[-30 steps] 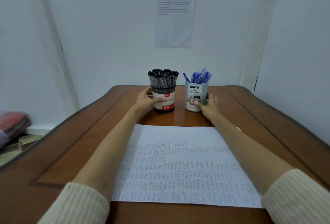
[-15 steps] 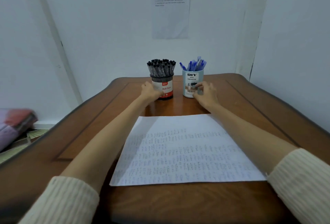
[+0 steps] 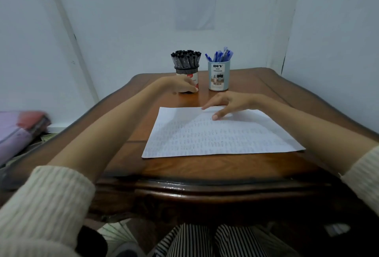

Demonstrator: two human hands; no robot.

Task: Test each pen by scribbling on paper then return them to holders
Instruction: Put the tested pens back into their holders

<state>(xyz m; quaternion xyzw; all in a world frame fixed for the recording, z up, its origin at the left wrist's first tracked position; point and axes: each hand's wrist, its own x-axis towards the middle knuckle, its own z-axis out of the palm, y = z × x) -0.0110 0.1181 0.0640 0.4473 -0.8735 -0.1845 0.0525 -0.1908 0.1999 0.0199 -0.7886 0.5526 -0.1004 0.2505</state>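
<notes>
The left hand (image 3: 180, 85) grips the far black-pen holder (image 3: 189, 72); the right hand (image 3: 227, 103) (spread, empty) should draw one pen (image 3: 185, 58) straight up.

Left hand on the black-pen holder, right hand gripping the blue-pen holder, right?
Not quite: head view shows the right hand apart from the blue-pen holder, open over the far edge of the paper. The left hand is on the black-pen holder.

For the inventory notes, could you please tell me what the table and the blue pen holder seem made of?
Table: wood, apparently, glossy brown varnish; grain and highlights show along its edge. Blue pen holder: possibly plastic or card; smooth, pale blue, printed label.
</notes>
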